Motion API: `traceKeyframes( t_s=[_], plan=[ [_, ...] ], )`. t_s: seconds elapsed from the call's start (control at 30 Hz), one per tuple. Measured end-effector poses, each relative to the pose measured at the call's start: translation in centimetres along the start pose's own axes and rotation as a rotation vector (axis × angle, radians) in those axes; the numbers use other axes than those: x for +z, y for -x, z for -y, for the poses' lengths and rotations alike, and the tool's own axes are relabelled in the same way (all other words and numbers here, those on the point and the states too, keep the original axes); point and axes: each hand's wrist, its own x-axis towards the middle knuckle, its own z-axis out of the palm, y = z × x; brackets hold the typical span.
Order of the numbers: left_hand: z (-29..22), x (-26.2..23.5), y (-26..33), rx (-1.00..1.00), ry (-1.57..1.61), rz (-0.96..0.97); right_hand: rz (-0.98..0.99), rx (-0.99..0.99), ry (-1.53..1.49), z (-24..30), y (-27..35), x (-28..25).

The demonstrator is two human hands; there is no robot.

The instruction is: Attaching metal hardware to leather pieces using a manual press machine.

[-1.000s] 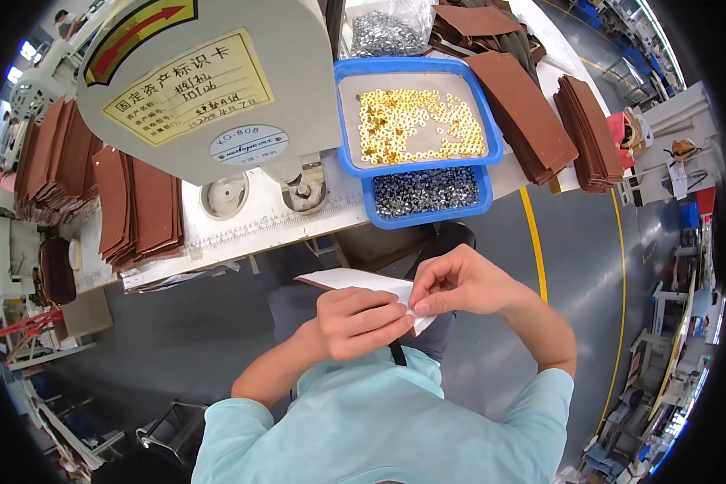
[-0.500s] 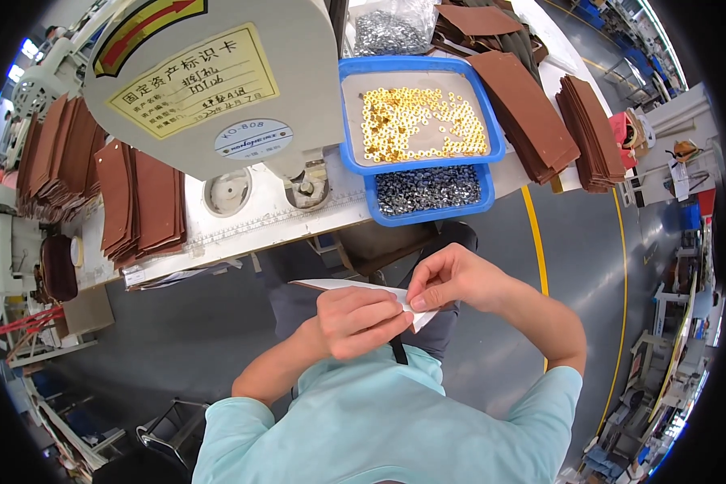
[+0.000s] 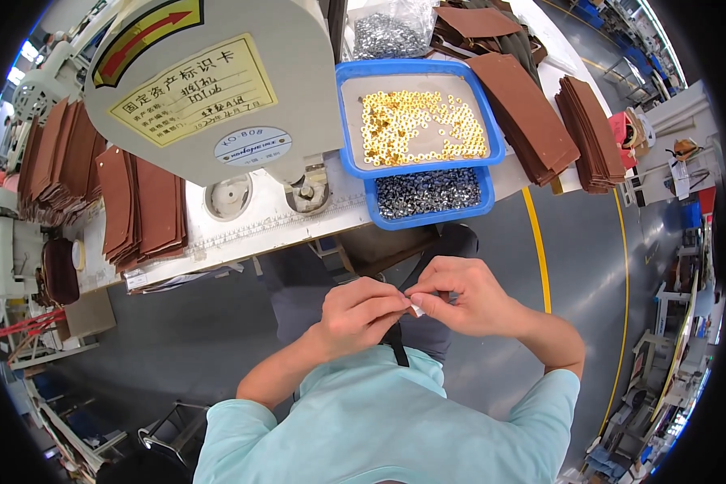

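Above my lap both hands meet at the fingertips on a small white-backed strip (image 3: pixel 417 310). Only a white corner of it shows between the fingers; the rest is hidden. My left hand (image 3: pixel 361 313) is closed, its thumb and fingers pinching the strip from the left. From the right, my right hand (image 3: pixel 460 295) pinches the same end between thumb and curled fingers. Ahead on the bench stands a blue tray (image 3: pixel 351 153) of small gold-coloured rings (image 3: pixel 423 125). A lower blue tray (image 3: pixel 431 216) with small dark metal pieces (image 3: pixel 427 192) sits at the bench edge.
A large grey machine head (image 3: pixel 210 89) overhangs the white bench (image 3: pixel 250 230) at left. Brown panel stacks lie left (image 3: pixel 141 206) and right (image 3: pixel 524 117) of it. A clear bag of metal parts (image 3: pixel 391 32) is behind the trays. Yellow lines (image 3: pixel 536 250) mark the floor.
The strip's long white face, visible before, is now mostly out of sight. My right hand has dropped slightly, and my left hand has shifted a little up, closer to it.
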Motion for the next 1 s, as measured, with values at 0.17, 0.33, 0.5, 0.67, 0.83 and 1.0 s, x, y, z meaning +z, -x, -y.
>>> traceKeyframes(
  t_s=[0.17, 0.33, 0.5, 0.67, 0.83, 1.0],
  plan=[
    [-0.5, -0.2, -0.2, -0.19, 0.057, 0.035, -0.033, -0.208, 0.161, -0.3, -0.6, -0.6],
    [-0.9, -0.1, 0.0, -0.319, 0.098, 0.043, -0.014, -0.21, 0.176, -1.8, -0.8, -0.2],
    [-1.1, 0.1, 0.3, -0.29, 0.066, 0.027, 0.034, -0.239, 0.092, -2.7, -1.3, -0.4],
    [-1.3, 0.1, 0.5, -0.268, 0.043, 0.028, 0.028, -0.257, 0.013, -3.6, -1.6, 0.1],
    [-2.1, 0.2, -1.3, -0.434, 0.094, -0.015, -0.034, -0.35, 0.155, -3.4, -1.8, 0.6],
    [-1.1, -0.2, -1.0, -0.566, 0.117, 0.233, -0.154, -0.594, 0.36, -3.4, -2.2, 1.4]
  ],
)
